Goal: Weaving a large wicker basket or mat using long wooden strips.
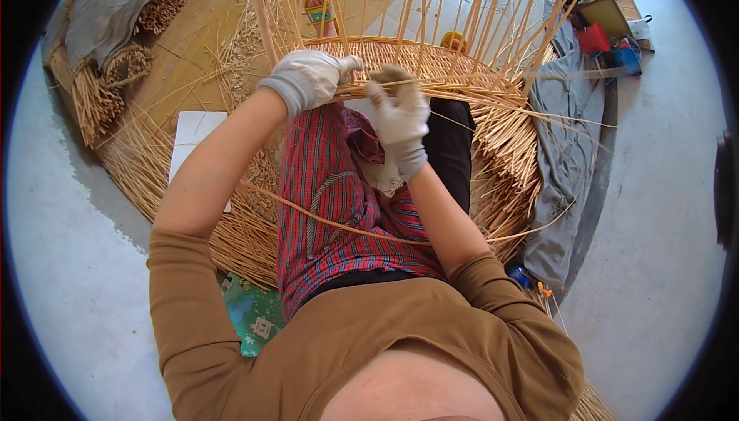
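A half-woven wicker basket lies across the far side of my knees, its long upright stakes spreading away from me. My left hand, in a whitish work glove, is closed over the near edge of the weave, thumb toward the right. Just right of it, my gloved right hand is raised with its fingers curled at a thin wicker strand that runs along the edge. Part of what its fingers grip is hidden. Another long wicker strand bows across my lap over a red plaid cloth.
Loose wicker rods lie in heaps on both sides of me. Bundled rods sit far left under a grey cloth. More grey cloth lies at right, with a red box among clutter. A white board lies left.
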`<state>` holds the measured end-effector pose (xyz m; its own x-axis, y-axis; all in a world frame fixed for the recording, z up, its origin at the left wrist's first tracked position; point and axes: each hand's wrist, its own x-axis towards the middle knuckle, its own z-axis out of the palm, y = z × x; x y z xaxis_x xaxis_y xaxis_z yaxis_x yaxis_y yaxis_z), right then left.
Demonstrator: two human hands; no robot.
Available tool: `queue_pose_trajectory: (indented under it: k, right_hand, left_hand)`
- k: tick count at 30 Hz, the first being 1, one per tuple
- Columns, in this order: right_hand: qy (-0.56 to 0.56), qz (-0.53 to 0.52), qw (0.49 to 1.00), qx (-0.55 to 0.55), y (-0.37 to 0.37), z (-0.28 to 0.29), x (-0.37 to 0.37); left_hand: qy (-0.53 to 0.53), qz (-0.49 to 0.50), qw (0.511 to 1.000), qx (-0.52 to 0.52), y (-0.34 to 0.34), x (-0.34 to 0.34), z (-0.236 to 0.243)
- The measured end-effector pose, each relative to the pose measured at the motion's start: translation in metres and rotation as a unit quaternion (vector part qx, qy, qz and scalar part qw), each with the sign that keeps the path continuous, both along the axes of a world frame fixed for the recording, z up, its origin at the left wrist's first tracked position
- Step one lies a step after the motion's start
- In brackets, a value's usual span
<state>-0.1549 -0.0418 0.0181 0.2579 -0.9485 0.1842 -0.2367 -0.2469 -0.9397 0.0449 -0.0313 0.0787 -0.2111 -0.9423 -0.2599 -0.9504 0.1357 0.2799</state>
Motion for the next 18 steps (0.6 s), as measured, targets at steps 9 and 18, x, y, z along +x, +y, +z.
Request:
queue_pose_trajectory:
  k: [9,18]
  right_hand:
    - [0.28,0.02,0.908,-0.312,-0.076,0.079,0.022]
    - [0.276,0.081,0.901,-0.324,-0.115,0.063,0.081]
  left_hand:
    - [0.056,0.117,0.982,-0.135,0.027,-0.005,-0.035]
    - [0.083,0.173,0.978,-0.076,0.017,-0.016,-0.031]
